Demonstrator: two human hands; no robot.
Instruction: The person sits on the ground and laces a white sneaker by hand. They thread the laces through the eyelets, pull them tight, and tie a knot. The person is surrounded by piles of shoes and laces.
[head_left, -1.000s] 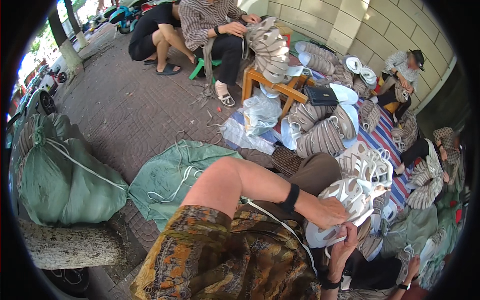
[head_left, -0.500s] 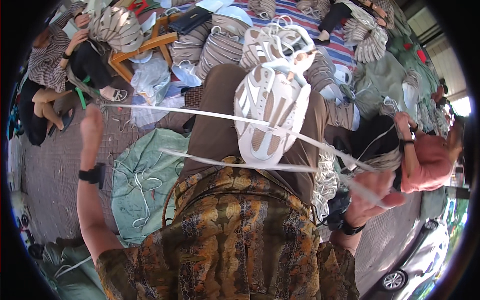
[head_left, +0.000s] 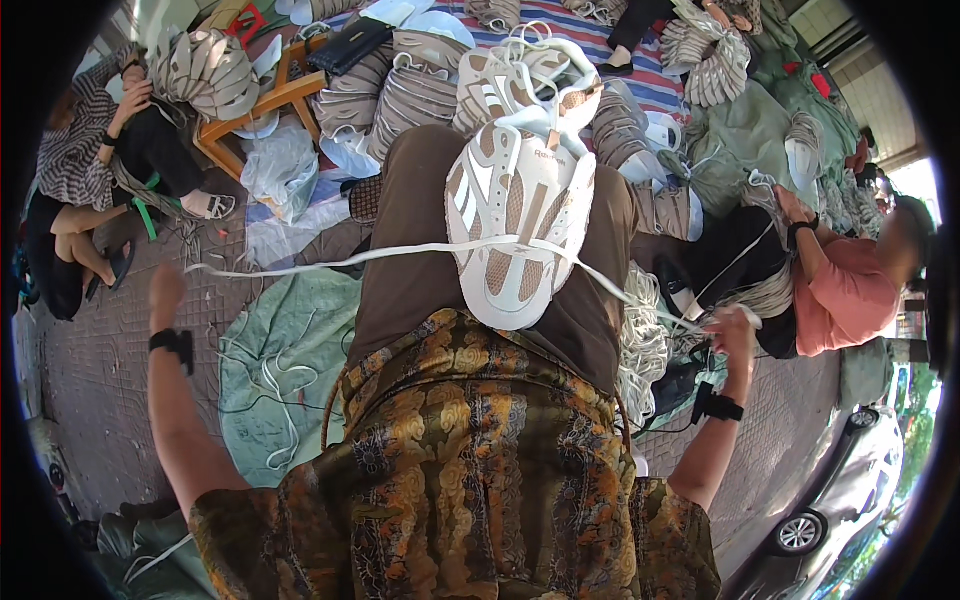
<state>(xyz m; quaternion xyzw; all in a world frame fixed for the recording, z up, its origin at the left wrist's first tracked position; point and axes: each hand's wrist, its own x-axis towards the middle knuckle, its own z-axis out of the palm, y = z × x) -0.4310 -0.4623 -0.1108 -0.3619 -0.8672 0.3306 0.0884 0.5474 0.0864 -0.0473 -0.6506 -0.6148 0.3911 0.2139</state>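
- A white-and-tan shoe upper (head_left: 520,220) lies on the person's lap (head_left: 400,240), between the thighs, its toe toward the waist edge of the lap.
- A second upper (head_left: 500,90) touches it at the knee edge.
- A white lace (head_left: 400,250) crosses the first upper near the toe and runs out past both side edges of the lap, sagging a little on the left.
- The left hand (head_left: 167,293) is raised beyond the lap's left edge, beside one end of the lace; it is blurred, so whether its fingers grip that end cannot be told.
- The right hand (head_left: 736,332) is out past the right edge, fingers bent and closed on the lace.
- A green sack (head_left: 290,400) lies on the paving (head_left: 100,400) by the left thigh; a bundle of white laces (head_left: 645,345) sits beside the right.
- Stacked uppers (head_left: 415,95) lie beyond the knees.
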